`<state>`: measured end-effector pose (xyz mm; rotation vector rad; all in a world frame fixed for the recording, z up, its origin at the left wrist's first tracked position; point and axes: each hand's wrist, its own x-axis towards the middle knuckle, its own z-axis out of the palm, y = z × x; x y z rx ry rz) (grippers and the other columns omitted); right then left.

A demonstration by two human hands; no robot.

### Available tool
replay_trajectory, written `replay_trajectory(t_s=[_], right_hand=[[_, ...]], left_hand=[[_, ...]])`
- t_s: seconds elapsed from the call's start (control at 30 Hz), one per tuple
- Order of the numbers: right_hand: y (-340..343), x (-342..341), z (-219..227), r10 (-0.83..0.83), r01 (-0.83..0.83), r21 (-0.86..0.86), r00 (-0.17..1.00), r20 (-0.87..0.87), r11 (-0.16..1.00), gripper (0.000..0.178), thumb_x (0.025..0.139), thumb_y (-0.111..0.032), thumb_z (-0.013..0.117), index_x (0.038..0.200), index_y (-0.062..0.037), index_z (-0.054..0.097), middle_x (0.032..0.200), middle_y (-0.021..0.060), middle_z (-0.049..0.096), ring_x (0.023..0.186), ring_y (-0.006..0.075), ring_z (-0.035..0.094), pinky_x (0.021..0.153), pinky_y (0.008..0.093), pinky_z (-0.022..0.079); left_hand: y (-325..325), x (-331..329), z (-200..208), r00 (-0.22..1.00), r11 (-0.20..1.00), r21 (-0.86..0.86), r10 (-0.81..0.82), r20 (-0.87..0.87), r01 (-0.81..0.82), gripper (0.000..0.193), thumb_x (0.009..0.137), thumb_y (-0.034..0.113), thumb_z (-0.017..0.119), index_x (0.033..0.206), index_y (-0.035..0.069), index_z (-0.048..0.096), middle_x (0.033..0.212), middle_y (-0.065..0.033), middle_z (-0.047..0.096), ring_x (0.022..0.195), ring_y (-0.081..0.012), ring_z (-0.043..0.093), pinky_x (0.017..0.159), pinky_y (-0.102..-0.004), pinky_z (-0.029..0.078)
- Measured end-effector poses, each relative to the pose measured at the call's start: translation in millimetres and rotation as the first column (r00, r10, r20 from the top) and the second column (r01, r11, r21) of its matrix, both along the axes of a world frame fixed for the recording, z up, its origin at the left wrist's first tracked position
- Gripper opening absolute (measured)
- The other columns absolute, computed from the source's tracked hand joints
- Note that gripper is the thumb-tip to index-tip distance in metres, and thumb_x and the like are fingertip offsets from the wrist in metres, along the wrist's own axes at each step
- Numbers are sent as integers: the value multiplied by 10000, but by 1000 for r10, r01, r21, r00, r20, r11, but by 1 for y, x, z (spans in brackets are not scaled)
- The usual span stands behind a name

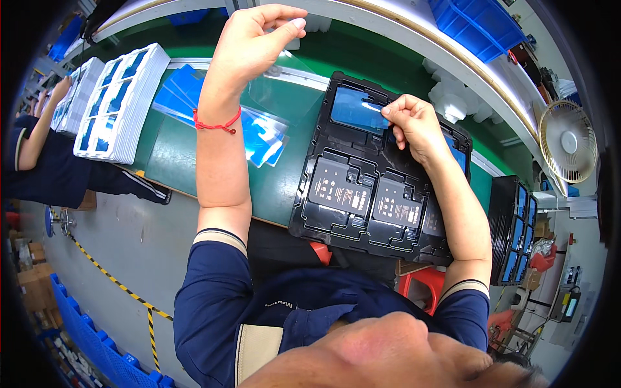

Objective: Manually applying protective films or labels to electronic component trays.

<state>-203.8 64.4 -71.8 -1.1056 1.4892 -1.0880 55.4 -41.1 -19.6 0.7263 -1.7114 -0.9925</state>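
Note:
A black moulded tray (304,194) lies on the green-topped bench in front of me. Its near row holds black battery packs (336,185) with printed faces; my right forearm partly covers that row. In the far row sits a flat piece faced with blue film (356,108). My right hand (414,123) is closed over its right end, thumb and fingertips pinching the edge of the film. Up at the far left, beyond the tray, my left hand (255,42) is raised with fingers curled toward the thumb. Whether anything thin is in it I cannot make out.
Blue film sheets (178,90) and clear sheets (284,97) lie left of the tray. Stacked white trays (123,97) stand farther left, near another person's arm (39,129). More black trays (511,226) are stacked right. A blue crate (479,29) and a fan (569,139) are beyond.

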Motion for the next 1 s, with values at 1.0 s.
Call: replay_trajectory(t_s=[1.0], right_hand=[[0, 3, 0, -15, 15, 1, 998, -62, 1000, 112, 797, -37, 657, 738, -18, 564, 613, 45, 568, 381, 46, 419, 311, 198, 320]], left_hand=[[-4, 2, -4, 1000, 1000, -17, 12, 23, -12, 215, 870, 83, 604, 1058, -16, 638, 868, -72, 673, 807, -106, 623, 740, -219, 482]])
